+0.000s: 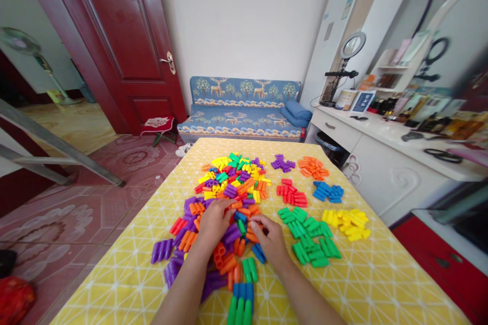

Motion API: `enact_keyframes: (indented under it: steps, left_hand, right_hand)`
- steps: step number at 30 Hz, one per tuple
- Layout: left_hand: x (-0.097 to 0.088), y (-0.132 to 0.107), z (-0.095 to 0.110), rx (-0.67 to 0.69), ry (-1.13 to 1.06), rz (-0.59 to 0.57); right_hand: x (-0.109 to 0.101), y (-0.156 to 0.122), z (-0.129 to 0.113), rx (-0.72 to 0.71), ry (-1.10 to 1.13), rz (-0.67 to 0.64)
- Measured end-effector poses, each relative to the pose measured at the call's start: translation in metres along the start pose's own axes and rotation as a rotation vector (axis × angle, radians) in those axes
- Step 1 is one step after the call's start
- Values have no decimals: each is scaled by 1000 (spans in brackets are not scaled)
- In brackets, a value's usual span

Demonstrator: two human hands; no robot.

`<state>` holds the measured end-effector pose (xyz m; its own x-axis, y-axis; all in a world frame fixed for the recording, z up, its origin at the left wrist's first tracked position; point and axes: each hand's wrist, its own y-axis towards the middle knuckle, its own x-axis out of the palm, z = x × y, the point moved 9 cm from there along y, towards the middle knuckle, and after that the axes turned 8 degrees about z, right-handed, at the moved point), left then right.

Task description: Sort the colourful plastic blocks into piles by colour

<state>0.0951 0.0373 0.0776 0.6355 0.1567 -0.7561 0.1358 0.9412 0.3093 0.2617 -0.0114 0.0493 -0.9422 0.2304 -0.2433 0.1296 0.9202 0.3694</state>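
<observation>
A mixed pile of plastic tube-shaped building blocks point(231, 190) in purple, orange, red, yellow, green and blue lies on the table. My left hand point(215, 221) reaches into its near part, fingers curled beside an orange block point(237, 205); what they hold, if anything, is hidden. Across from it, my right hand point(270, 237) has thumb and fingers apart at the pile's right edge, close to orange and blue blocks. A dark blue block point(258, 253) lies just below its fingers. Between my forearms are a green block point(249, 269) and a joined blue-and-green piece point(241, 304).
Sorted groups lie to the right: green blocks point(310, 236), yellow blocks point(346, 223), red blocks point(292, 193), blue blocks point(328, 191), orange blocks point(312, 166) and purple blocks point(282, 163). The yellow patterned tablecloth point(125, 269) covers the table. A sofa point(244, 111) stands behind, a white dresser point(385, 157) at right.
</observation>
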Motion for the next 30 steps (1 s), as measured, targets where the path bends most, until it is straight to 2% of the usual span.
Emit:
enact_keyframes:
  steps: [5,9,12,17,21,24,30]
  left_hand:
    - [-6,-11,16,154,-234,-47]
    - [-8,-19,34,212,-226,-110]
    - [-7,-22,40,195,-189,-133]
    - [-5,-22,35,136,-212,-114]
    - [-4,-22,25,57,-209,-95]
    - [-3,-22,24,50,-270,-82]
    - [-6,-17,17,61,-352,21]
  right_hand:
    - [-4,0,-5,-45,-1,43]
    - [0,-1,-17,-179,-45,5]
    - [2,-1,-17,-211,-69,-8]
    - [5,0,-9,-148,-40,-18]
    - [8,-1,1,12,41,-56]
    - [8,0,5,99,133,-69]
    - [-2,5,-1,49,226,-21]
